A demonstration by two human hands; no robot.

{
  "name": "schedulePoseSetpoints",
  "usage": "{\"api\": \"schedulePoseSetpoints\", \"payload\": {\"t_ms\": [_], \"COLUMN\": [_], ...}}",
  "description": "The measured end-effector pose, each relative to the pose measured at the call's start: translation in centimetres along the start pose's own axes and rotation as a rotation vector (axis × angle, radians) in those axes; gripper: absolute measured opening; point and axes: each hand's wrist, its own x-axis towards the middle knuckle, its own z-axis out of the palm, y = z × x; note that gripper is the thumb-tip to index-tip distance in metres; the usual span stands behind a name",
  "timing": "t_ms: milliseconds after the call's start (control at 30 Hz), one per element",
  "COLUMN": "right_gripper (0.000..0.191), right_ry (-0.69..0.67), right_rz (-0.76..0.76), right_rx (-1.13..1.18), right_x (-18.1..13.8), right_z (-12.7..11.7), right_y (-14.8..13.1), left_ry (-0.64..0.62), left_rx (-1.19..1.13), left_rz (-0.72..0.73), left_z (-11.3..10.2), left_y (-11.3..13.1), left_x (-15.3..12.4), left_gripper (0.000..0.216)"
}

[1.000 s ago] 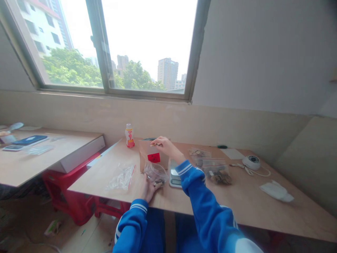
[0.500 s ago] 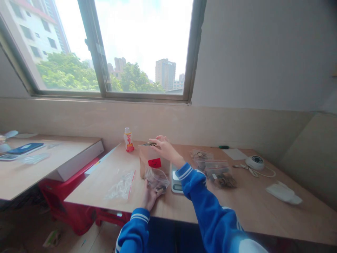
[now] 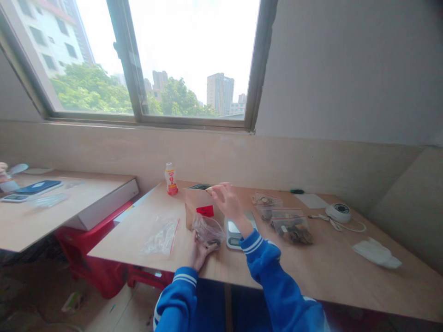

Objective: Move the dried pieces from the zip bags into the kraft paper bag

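While a brown paper bag with a red label (image 3: 193, 200) stood upright on the pale wooden table (image 3: 270, 272) in the head view, the left hand (image 3: 199, 255) cupped its fingers around a clear plastic zip bag of dark pieces (image 3: 207, 230) just in front of it. At the paper bag's mouth was the right hand (image 3: 226, 201), fingers bent and partly spread; whether they pinched anything could not be told. Right beside the paper bag sat a silver-grey flat scale (image 3: 234, 236).

left hand (image 3: 200, 252): low, cupped | right hand (image 3: 226, 202): extended forward (higher)
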Motion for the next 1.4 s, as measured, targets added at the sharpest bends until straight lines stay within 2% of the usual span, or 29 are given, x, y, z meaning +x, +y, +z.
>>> {"api": "schedulePoseSetpoints", "payload": {"t_ms": [133, 200, 400, 600, 767, 933, 1000, 1067, 1133, 1233, 1400], "right_gripper": [0.026, 0.025, 0.035, 0.028, 0.034, 0.023, 0.015, 0.025, 0.043, 0.059, 0.058], "right_ry": [-0.100, -0.117, -0.114, -0.051, 0.031, 0.089, 0.172, 0.196, 0.130, -0.083, -0.344], "right_rz": [-0.076, -0.051, 0.005, 0.040, 0.096, 0.048, 0.081, 0.167, 0.264, 0.301, 0.247], "right_rx": [-0.177, -0.169, -0.098, -0.033, -0.028, 0.055, 0.100, 0.120, 0.138, 0.226, 0.267], "right_x": [0.5, 1.1, 2.1, 1.8, 2.0, 1.5, 0.8, -0.2, -1.4, -3.0, -4.9], "right_z": [0.1, 0.2, 0.2, 0.0, 0.5, 0.6, 0.5, 0.3, 0.2, 0.4, 1.7], "right_y": [-0.2, -0.2, -0.2, -0.4, -0.7, -1.3, -1.3, -1.2, -1.1, -0.8, -0.7], "left_ry": [-0.008, -0.001, -0.028, -0.033, 0.020, -0.021, -0.042, -0.049, -0.049, -0.041, -0.051], "left_rx": [0.022, 0.010, 0.014, 0.000, -0.031, 0.011, 0.012, 0.002, 0.000, 0.012, -0.004], "left_rz": [0.005, 0.001, 0.013, -0.004, -0.016, -0.008, -0.003, 0.006, 0.012, -0.004, 0.002], "left_z": [0.0, 0.0, -0.3, -0.6, 0.0, -0.1, -0.4, -0.6, -0.7, -0.5, 0.0], "left_y": [0.0, -0.1, -0.2, -0.1, 0.0, 0.0, -0.1, -0.2, -0.2, -0.1, 0.1], "left_x": [0.0, -0.1, -0.1, 0.2, -0.1, -0.1, 0.0, 0.2, 0.3, 0.2, -0.3], "left_gripper": [0.054, 0.052, 0.051, 0.046, 0.044, 0.052, 0.055, 0.056, 0.059, 0.059, 0.060]}}
